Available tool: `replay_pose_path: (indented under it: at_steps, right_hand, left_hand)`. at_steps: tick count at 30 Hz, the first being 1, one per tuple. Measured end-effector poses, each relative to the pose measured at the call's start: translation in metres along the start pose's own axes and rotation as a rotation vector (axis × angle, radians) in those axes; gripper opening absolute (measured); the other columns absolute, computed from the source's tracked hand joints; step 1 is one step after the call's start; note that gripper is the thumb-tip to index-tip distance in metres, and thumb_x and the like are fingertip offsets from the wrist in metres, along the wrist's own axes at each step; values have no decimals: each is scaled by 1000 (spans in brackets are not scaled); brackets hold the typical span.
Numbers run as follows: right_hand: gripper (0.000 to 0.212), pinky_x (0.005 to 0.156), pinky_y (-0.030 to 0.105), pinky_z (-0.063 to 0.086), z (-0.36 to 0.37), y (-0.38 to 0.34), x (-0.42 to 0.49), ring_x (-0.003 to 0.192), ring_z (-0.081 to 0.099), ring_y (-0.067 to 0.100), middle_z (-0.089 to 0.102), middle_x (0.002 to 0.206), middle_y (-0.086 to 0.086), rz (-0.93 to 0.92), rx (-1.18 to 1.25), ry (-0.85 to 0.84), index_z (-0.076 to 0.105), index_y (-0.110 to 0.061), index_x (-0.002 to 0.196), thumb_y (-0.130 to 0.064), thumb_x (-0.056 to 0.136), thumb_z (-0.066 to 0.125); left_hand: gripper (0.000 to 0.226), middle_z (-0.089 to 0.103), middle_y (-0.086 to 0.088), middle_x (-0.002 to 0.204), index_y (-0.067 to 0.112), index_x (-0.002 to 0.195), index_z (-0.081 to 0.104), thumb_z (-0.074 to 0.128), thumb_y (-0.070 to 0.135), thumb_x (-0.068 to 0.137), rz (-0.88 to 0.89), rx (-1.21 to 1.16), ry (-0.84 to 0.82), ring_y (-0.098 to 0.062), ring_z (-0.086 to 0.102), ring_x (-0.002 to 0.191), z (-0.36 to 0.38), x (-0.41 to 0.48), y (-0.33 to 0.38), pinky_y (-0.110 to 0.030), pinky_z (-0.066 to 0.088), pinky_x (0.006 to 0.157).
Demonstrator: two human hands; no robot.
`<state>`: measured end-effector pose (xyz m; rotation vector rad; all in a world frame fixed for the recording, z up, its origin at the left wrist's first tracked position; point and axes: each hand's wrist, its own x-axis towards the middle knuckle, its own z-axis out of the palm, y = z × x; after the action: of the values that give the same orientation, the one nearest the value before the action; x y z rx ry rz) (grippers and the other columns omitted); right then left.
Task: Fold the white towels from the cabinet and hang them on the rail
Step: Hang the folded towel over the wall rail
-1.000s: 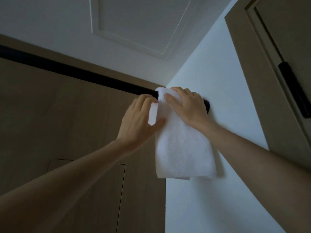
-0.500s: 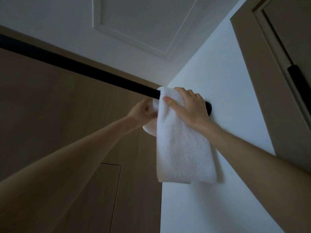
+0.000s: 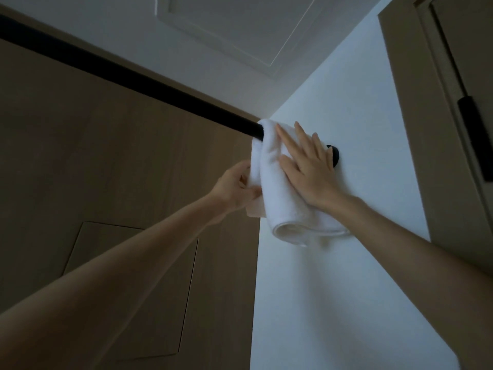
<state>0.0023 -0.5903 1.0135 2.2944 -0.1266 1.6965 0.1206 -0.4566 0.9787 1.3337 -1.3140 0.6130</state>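
Observation:
A folded white towel hangs over the right end of a black rail, close to the rail's round wall mount. My right hand lies flat on the towel's front with its fingers straight, pressing it toward the wall. My left hand pinches the towel's back layer from the left, below the rail. The towel's lower folded edge bulges open near the wall.
The rail runs along a brown wood-panel wall with a rectangular panel outline low down. A white wall meets it at the corner. A door frame with a black fitting stands at the right.
My right hand has flattened out and slid down the towel's front. My left hand has dropped lower on the back layer. The front layer now hangs shorter.

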Motion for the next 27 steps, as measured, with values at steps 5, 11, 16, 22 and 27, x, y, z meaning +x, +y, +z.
replay_pose_path:
  at_steps: [5,11,16,22,27]
  right_hand:
    - [61,120,47,-3,1,1,-2,149,-5,27,-3,163,-10,-8,67,39,0,-52,148,-62,89,11]
    - [68,119,52,9,12,10,10,150,5,26,8,163,-6,-28,-15,98,-4,-51,148,-75,85,-8]
    - [61,119,51,6,14,-1,-3,148,5,32,7,161,-1,16,-48,134,-5,-45,150,-60,91,0]
    - [56,116,49,18,11,-2,-7,139,18,29,14,158,-6,3,-73,174,1,-49,149,-59,94,8]
    - [50,115,51,19,-1,3,-1,139,16,23,13,159,-9,15,-42,115,9,-55,147,-57,98,22]
  left_hand:
    - [48,62,-9,109,17,129,53,66,2,85,-62,-193,-109,-26,62,102,-6,-18,12,-40,56,88]
    - [38,65,-12,113,28,110,61,61,-3,88,-71,-254,-195,-28,63,106,-15,-34,17,-42,55,89]
    - [22,68,-5,112,16,115,60,48,27,101,-223,-405,-285,-20,66,105,-16,-32,35,-34,54,91]
    - [57,67,-6,119,14,128,53,77,25,77,-145,-292,-311,-20,66,107,-2,-27,32,-42,54,93]
    - [73,63,-4,118,17,129,50,67,25,58,-137,-178,-170,-20,62,108,10,-26,28,-45,54,92]
